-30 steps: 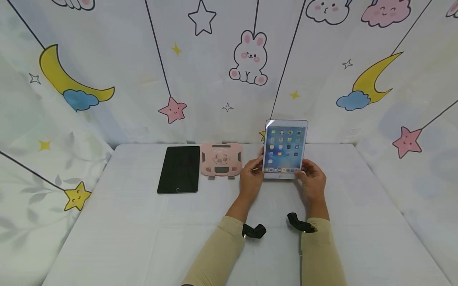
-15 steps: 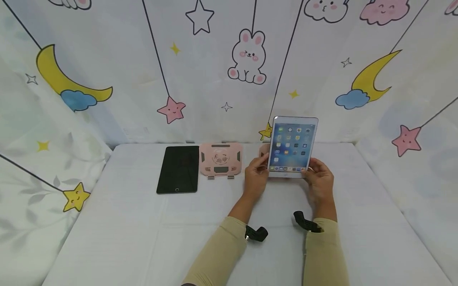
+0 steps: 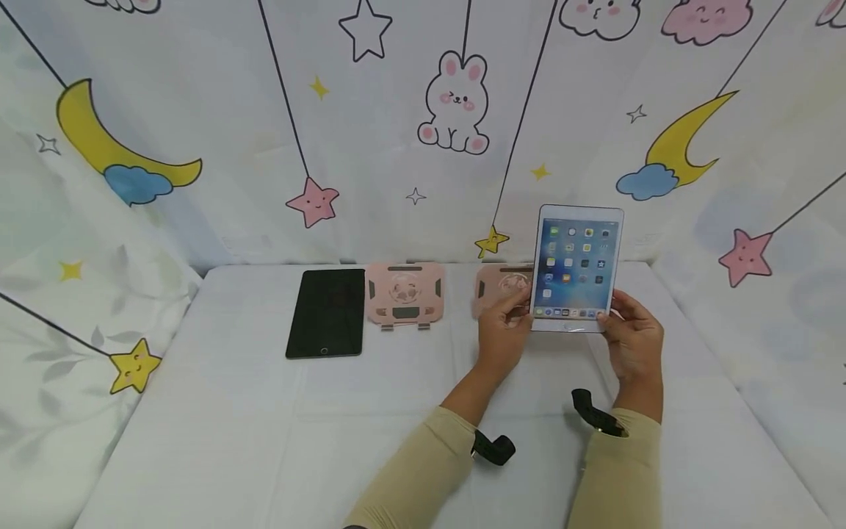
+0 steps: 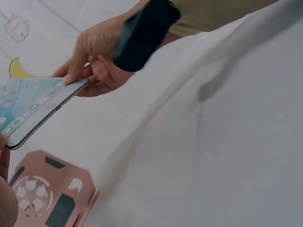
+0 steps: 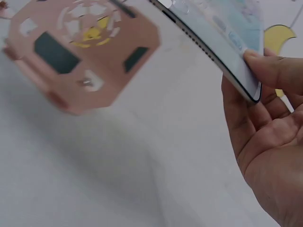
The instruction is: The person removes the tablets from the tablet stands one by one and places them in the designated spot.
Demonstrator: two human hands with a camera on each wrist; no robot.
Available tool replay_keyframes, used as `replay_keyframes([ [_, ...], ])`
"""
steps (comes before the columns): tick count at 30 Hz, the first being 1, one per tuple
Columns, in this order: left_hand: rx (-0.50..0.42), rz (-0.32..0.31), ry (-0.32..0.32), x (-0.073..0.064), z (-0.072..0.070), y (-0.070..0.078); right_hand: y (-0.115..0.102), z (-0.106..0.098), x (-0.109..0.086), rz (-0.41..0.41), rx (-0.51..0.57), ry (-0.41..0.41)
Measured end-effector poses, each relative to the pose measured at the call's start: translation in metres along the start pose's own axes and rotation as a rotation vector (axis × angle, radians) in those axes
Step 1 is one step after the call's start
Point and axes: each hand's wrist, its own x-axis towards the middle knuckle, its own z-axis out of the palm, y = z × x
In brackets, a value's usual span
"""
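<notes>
A white tablet with a lit screen of app icons is held up, tilted, over the back right of the table. My left hand grips its lower left corner. At the lower right corner my right hand pinches it, the thumb on the front and fingers behind. Behind the left hand a pink tablet stand lies on the table, its right part hidden by the tablet. The left wrist view catches only a sliver of the left hand.
On the left of the white table lies a black tablet, screen dark. Right beside it is a second pink stand with two small feet. A white curtain printed with cartoon figures rises at the table's back edge.
Both hands have carried the white tablet to the right and slightly up. The pink stand behind it, hidden before, now shows. The black tablet and other stand stay put.
</notes>
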Motion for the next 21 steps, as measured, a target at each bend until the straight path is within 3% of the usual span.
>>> replay_keyframes([
  [5, 0.097, 0.033, -0.070, -0.007, 0.015, 0.004, -0.026, -0.004, -0.006, 0.010, -0.008, 0.063],
  [10, 0.091, 0.026, -0.125, -0.008, 0.026, 0.003, -0.042, -0.007, -0.010, 0.060, -0.057, 0.102],
  [14, 0.036, -0.015, -0.166, -0.006, 0.033, -0.002, -0.048, -0.013, -0.012, 0.111, -0.105, 0.155],
  [21, -0.043, -0.143, -0.264, -0.005, 0.043, -0.016, -0.047, -0.032, -0.009, 0.201, -0.124, 0.258],
])
